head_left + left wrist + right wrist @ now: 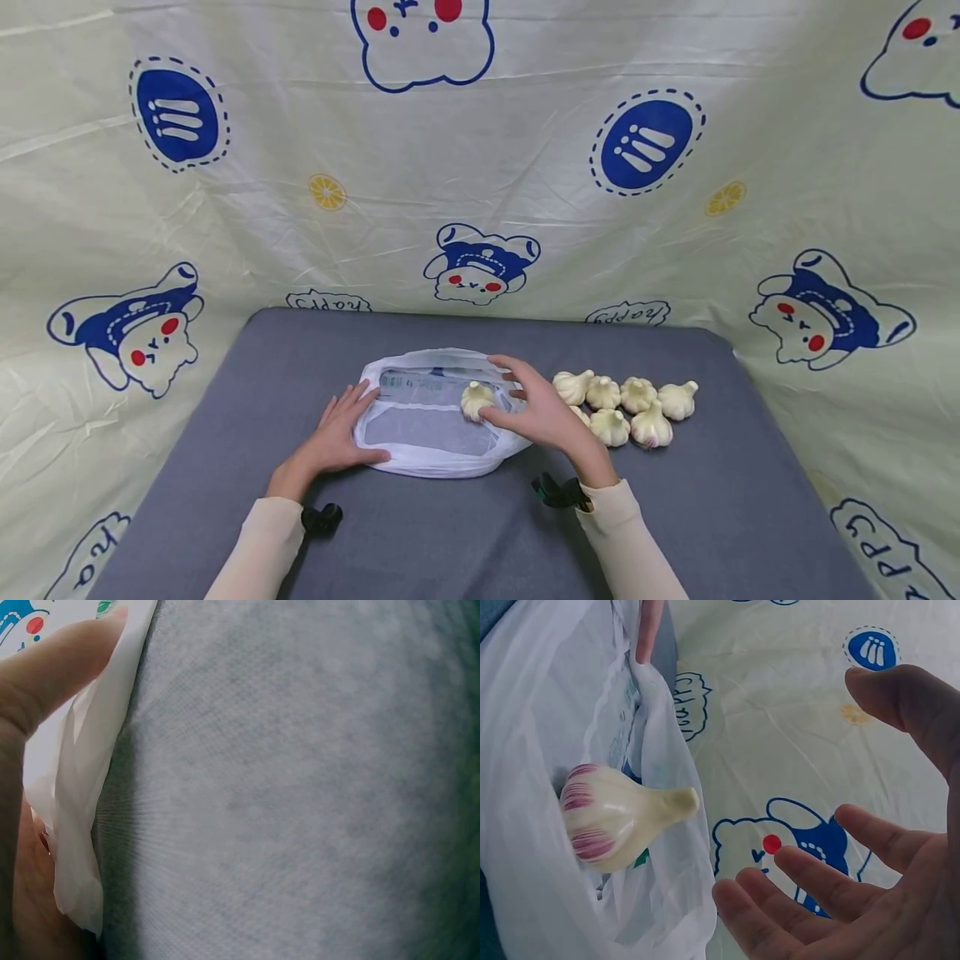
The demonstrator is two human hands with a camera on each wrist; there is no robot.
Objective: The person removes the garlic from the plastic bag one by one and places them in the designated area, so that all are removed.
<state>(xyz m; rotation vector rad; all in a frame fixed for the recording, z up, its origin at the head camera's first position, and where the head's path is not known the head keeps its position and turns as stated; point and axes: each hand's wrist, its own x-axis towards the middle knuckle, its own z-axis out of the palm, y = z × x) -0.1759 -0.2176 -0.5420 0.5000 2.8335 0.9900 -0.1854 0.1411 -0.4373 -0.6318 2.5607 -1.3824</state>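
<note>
A white, translucent plastic bag [431, 461] lies on the table with its mouth spread wide. One garlic bulb [476, 401] sits inside it towards the right; pink streaks mark that bulb [600, 817] in the right wrist view. My left hand [337, 433] rests at the bag's left rim, fingers spread along it and thumb [60, 664] lying over the near edge. Beside the bulb, my right hand [543, 412] hovers over the bag's right rim, thumb and fingers parted, with nothing between them in the right wrist view.
Several more garlic bulbs [651, 427] are grouped on the grey cloth-covered table [750, 517], right of the bag and partly behind the right hand. A pale printed curtain [480, 167] hangs behind the table. Each wrist wears a black strap device [322, 520].
</note>
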